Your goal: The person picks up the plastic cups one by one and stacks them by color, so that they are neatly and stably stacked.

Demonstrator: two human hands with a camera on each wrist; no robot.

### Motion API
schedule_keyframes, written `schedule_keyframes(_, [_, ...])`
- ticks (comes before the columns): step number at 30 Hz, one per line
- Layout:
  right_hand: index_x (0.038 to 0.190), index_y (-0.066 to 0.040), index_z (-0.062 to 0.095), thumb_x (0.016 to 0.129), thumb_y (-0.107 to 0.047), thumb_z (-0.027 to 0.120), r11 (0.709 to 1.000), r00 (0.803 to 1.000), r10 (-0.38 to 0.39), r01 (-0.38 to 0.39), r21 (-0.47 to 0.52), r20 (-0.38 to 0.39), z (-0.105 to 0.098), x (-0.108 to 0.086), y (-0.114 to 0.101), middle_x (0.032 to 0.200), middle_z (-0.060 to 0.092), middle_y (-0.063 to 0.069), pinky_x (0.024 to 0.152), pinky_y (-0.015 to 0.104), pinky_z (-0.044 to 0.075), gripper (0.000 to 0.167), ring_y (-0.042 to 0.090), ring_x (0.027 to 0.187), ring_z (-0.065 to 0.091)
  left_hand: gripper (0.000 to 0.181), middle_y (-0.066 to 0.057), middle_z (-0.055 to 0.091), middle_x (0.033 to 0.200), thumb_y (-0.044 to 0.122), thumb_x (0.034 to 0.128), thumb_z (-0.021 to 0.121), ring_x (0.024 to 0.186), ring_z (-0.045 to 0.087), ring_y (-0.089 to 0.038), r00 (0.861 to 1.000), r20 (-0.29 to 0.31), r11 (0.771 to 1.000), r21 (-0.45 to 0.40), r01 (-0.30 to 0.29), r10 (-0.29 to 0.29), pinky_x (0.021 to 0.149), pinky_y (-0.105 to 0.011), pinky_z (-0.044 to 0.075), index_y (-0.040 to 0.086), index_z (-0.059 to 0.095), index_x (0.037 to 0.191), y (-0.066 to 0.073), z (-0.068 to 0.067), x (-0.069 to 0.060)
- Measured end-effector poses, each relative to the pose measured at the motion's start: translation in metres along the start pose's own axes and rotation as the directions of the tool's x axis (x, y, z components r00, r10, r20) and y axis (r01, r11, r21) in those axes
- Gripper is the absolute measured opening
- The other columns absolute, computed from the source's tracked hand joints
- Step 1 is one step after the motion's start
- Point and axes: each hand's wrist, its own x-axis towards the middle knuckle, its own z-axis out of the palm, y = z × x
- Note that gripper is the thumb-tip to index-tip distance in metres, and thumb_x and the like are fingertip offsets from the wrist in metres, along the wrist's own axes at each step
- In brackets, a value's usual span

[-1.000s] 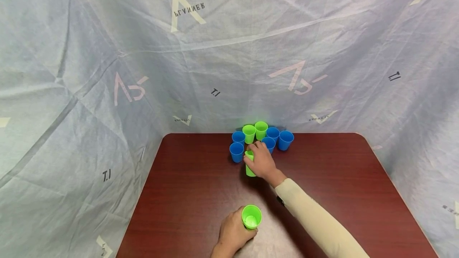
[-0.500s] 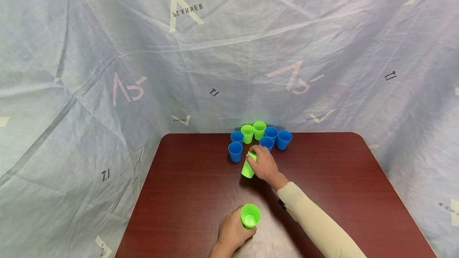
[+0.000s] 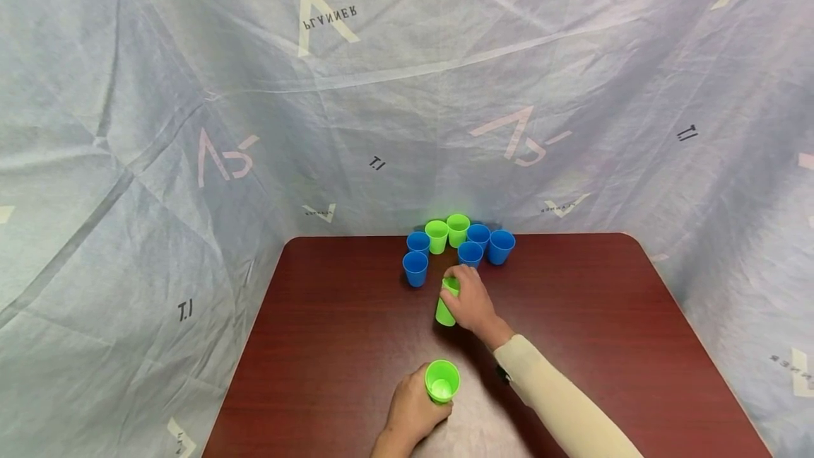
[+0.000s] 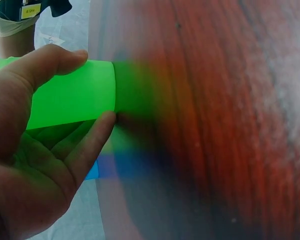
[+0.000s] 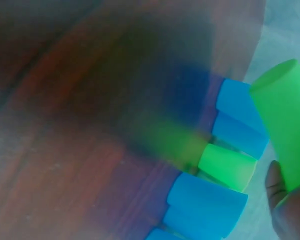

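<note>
My left hand (image 3: pixel 413 408) grips a green cup (image 3: pixel 441 382) near the front of the table, its mouth facing up. In the left wrist view, the thumb and fingers wrap the cup (image 4: pixel 72 92), whose base is at or very close to the tabletop. Farther forward, my right hand (image 3: pixel 473 302) holds another green cup (image 3: pixel 446 311) by its upper part, with the thumb on the near side. The right wrist view has this cup (image 5: pixel 285 122) tilted and lifted off the table. Just beyond the right hand stands a blue cup (image 3: pixel 470 254).
At the back of the dark red table (image 3: pixel 331 345), two green cups (image 3: pixel 436 237) stand upright between blue cups on the left (image 3: pixel 416 269) and right (image 3: pixel 501 247). Grey printed cloth (image 3: pixel 407 90) hangs behind and along both sides.
The right hand has drawn its green cup slightly back from the row, and the cup's tilt has changed. More of the blue cup beyond it shows. The left hand keeps its hold, nearly still.
</note>
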Motion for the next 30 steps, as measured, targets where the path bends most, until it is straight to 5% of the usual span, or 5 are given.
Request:
schedule_keyframes(12, [0.102,-0.011,0.065,0.082,-0.011,0.06,0.966,0.966,-0.249,0.253,0.046,-0.073,0.001,-0.014,-0.005,0.1,0.066,0.003,0.077,0.036,0.05,0.021,0.017,0.091,0.055,0.051,0.003,0.077,0.091,0.022,0.0626,0.093,0.08,0.071,-0.011,1.0,-0.016,1.0,0.014,-0.017,0.017,0.071,-0.031,0.056,0.018,0.072,0.109,-0.004,0.0,0.001])
schedule_keyframes(30, [0.106,-0.008,0.064,0.088,0.0,0.051,0.913,0.923,-0.379,0.385,0.136,-0.068,-0.011,-0.023,-0.014,0.098,0.065,0.005,0.075,0.031,0.055,0.024,0.013,0.083,0.058,0.044,0.004,0.074,0.085,0.017,0.0617,0.092,0.074,0.065,-0.005,0.999,-0.02,0.999,0.003,-0.038,0.038,0.066,-0.029,0.053,0.017,0.07,0.101,0.001,0.0,0.001])
